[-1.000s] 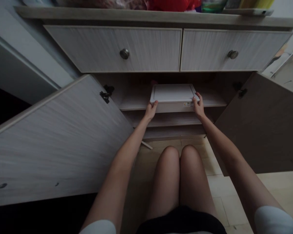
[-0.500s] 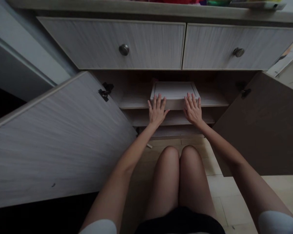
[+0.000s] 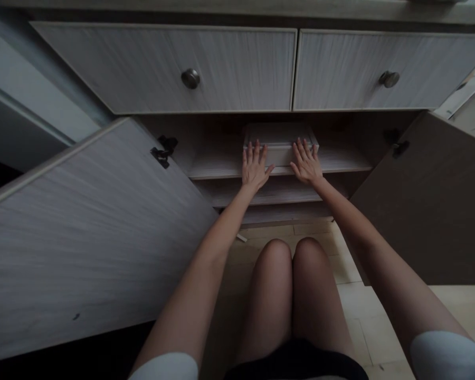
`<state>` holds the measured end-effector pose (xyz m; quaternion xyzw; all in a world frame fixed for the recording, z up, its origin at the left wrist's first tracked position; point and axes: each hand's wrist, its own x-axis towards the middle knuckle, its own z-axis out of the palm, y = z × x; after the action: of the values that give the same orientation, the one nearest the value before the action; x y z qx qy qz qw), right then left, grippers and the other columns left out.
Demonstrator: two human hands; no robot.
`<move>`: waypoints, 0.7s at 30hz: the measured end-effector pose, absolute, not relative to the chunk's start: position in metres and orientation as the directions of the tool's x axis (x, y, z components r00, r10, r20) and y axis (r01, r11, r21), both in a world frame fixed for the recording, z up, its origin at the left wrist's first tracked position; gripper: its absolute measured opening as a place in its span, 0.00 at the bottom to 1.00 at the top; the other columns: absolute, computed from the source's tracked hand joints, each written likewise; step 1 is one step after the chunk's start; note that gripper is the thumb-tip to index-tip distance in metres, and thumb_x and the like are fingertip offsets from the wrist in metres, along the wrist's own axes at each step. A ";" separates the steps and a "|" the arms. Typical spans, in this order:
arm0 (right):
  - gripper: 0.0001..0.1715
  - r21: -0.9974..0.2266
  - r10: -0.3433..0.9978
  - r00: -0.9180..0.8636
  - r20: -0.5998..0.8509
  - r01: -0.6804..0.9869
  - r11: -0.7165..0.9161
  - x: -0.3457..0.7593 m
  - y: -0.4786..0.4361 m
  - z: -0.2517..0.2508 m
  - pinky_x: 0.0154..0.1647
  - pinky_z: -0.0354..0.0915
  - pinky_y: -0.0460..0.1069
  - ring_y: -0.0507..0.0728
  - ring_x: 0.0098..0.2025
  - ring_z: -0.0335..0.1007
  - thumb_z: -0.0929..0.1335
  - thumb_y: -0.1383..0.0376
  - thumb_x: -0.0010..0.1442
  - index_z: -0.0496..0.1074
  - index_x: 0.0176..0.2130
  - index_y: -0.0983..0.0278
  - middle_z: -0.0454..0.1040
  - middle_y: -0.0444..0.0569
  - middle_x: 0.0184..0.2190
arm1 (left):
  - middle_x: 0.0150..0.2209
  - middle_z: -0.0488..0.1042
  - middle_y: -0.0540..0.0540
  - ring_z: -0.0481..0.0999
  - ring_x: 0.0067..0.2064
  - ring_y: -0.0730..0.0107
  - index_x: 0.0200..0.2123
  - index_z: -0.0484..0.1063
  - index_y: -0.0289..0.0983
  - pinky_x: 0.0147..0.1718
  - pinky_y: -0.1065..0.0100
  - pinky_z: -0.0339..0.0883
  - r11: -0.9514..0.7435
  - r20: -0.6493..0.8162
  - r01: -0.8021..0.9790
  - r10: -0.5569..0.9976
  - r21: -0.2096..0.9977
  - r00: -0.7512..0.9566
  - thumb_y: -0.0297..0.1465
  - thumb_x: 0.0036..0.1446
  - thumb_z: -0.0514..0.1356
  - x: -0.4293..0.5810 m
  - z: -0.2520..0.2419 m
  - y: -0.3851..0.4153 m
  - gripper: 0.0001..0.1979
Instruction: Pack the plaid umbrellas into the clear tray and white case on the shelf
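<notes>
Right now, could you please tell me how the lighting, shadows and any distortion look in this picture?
In the head view, the light is dim, with deep shadow behind the white box; in the head view, the floor is brightest at lower right, without strong glare; in the head view, the left-hand door looks stretched toward the edge, while both left hand and right hand read clearly.

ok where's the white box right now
In the head view, the white box is just right of centre on the upper shelf, with the left hand and right hand at its front.
</notes>
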<state>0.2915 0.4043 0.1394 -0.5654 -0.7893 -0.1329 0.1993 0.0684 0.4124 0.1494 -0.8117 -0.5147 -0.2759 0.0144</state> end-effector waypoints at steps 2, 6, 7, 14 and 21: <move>0.43 -0.017 0.845 -0.286 0.453 0.944 0.329 0.293 0.413 0.141 0.72 0.26 0.70 0.66 0.76 0.26 0.49 0.50 0.70 0.41 0.73 0.73 0.36 0.59 0.75 | 0.75 0.36 0.37 0.28 0.75 0.50 0.73 0.47 0.33 0.70 0.44 0.23 -0.465 0.461 0.849 0.829 0.251 0.318 0.45 0.66 0.50 0.069 0.150 0.420 0.38; 0.43 -0.015 0.854 -0.287 0.434 0.945 0.326 0.295 0.431 0.143 0.72 0.26 0.69 0.67 0.76 0.26 0.50 0.51 0.70 0.42 0.73 0.74 0.36 0.59 0.75 | 0.75 0.36 0.37 0.29 0.75 0.50 0.73 0.46 0.33 0.70 0.44 0.23 -0.464 0.450 0.850 0.833 0.249 0.323 0.46 0.67 0.48 0.070 0.152 0.438 0.38; 0.43 -0.015 0.853 -0.289 0.435 0.945 0.328 0.296 0.435 0.144 0.72 0.26 0.69 0.67 0.76 0.27 0.50 0.51 0.70 0.42 0.73 0.74 0.36 0.59 0.75 | 0.75 0.36 0.37 0.28 0.75 0.50 0.73 0.47 0.33 0.70 0.44 0.23 -0.463 0.446 0.850 0.835 0.251 0.323 0.46 0.67 0.48 0.071 0.152 0.443 0.38; 0.43 -0.009 0.854 -0.306 0.421 0.940 0.342 0.300 0.463 0.145 0.72 0.26 0.70 0.68 0.76 0.27 0.50 0.51 0.70 0.41 0.73 0.75 0.35 0.60 0.75 | 0.75 0.36 0.38 0.28 0.75 0.51 0.73 0.46 0.32 0.70 0.45 0.20 -0.450 0.437 0.862 0.840 0.235 0.320 0.49 0.66 0.47 0.074 0.154 0.468 0.39; 0.44 -0.039 0.850 -0.307 0.427 0.933 0.357 0.302 0.484 0.144 0.71 0.25 0.73 0.70 0.76 0.26 0.51 0.52 0.69 0.40 0.73 0.74 0.35 0.59 0.75 | 0.76 0.33 0.38 0.26 0.75 0.51 0.73 0.44 0.33 0.69 0.44 0.20 -0.468 0.414 0.839 0.846 0.277 0.335 0.51 0.66 0.47 0.073 0.154 0.487 0.41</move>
<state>0.3017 0.4842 0.1436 -0.5565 -0.8012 -0.1084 0.1912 0.0726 0.4874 0.1541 -0.8169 -0.5159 -0.2579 -0.0067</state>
